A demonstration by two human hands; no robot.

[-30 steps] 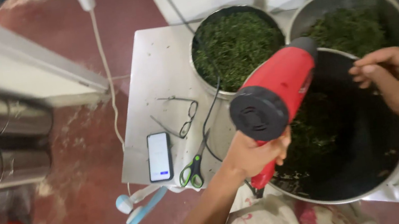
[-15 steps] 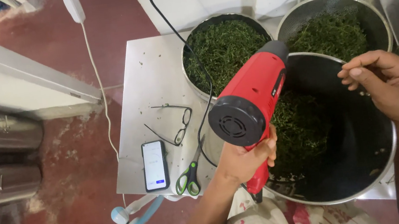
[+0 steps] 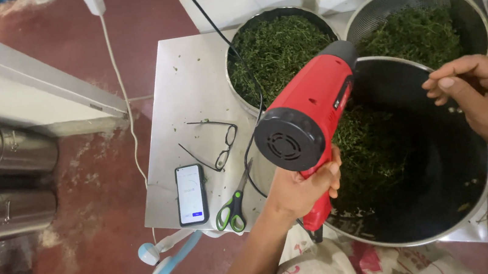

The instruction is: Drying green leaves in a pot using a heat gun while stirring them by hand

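Observation:
My left hand [image 3: 302, 188] grips the handle of a red heat gun [image 3: 309, 117] with a black rear vent; its nozzle points into a large black pan [image 3: 440, 194] holding a heap of dark green chopped leaves [image 3: 371, 150]. My right hand [image 3: 484, 97] hovers over the pan's right side, fingers loosely curled and pinched together, palm down. I cannot tell whether it holds any leaves. A black cord runs from the gun up past the table's back edge.
Behind the pan stand a round bowl of green leaves [image 3: 273, 48] and a metal strainer of leaves [image 3: 421, 28]. Eyeglasses [image 3: 217, 143], a phone [image 3: 192, 194] and green-handled scissors [image 3: 233, 205] lie on the steel table [image 3: 189, 82]. Steel cylinders [image 3: 4, 182] lie at left.
The heat gun and my left hand have shifted slightly left and down in view as the camera moved; my right hand stays over the pan's right side.

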